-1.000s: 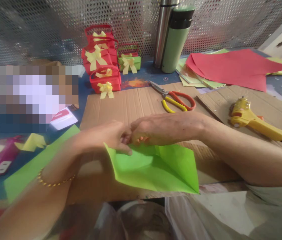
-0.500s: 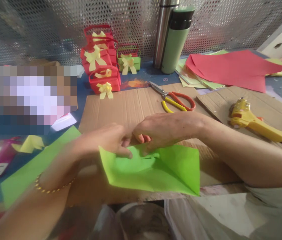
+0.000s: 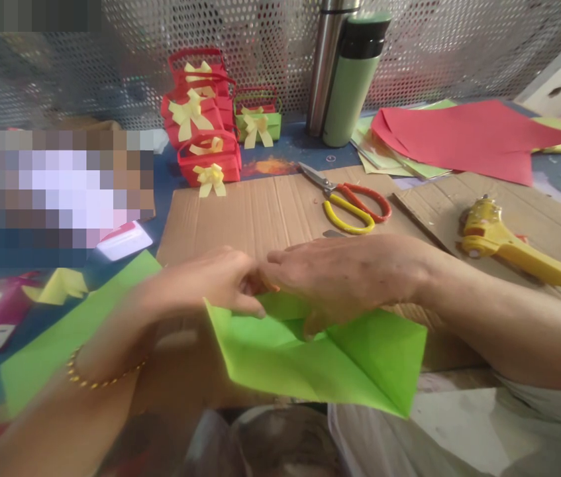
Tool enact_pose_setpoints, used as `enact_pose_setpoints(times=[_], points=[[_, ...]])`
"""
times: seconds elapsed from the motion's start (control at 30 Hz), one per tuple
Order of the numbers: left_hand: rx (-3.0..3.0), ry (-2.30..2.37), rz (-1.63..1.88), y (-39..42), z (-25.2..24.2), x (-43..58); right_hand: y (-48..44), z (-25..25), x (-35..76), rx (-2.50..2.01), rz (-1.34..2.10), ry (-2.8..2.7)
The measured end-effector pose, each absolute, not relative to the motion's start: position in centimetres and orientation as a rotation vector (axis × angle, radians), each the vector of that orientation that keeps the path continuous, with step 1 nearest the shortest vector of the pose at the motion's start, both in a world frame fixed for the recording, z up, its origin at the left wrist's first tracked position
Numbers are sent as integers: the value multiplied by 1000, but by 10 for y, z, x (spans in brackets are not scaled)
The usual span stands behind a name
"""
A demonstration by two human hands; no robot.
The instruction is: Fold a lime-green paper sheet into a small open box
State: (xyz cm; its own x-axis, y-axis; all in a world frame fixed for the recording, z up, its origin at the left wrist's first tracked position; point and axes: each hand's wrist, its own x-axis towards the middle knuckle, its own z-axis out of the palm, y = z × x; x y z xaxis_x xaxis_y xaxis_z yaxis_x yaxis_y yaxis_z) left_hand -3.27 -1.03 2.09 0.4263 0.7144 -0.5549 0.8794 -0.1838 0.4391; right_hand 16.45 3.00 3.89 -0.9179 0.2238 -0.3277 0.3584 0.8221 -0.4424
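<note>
A bright green folded paper box [image 3: 280, 364] with raised sides lies tilted toward me over the near edge of the cardboard. My left hand [image 3: 225, 281] pinches its far wall near the left corner, thumb inside and the other fingers curled behind. My right hand [image 3: 344, 271] holds the same wall farther right, with its thumb down inside the box and its fingers stretched leftward until they meet my left hand. Part of the far wall is hidden under both hands. Beyond my right hand lie scissors [image 3: 348, 222] with one yellow and one orange handle.
A yellow glue gun [image 3: 521, 242] rests on cardboard at the right. Red paper sheets [image 3: 459, 142] and two flasks [image 3: 352, 93] stand behind. Small red paper baskets [image 3: 208, 165] with yellow bows and a green basket [image 3: 260, 126] are at the back. A green sheet [image 3: 46, 358] lies left.
My right hand has slid down and right, its thumb moving deeper into the box and its fingers straightening. The box's right end has swung toward me and to the right.
</note>
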Motion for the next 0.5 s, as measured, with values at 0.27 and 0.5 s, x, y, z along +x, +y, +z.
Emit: enact_pose_setpoints(times=[0.27,0.5], points=[[2006,1377,-276,-10,15,-35,29,43,164,317,-706,2740],[1993,1362,-229,-13,23,-30,29,41,164,340,-733,2741]])
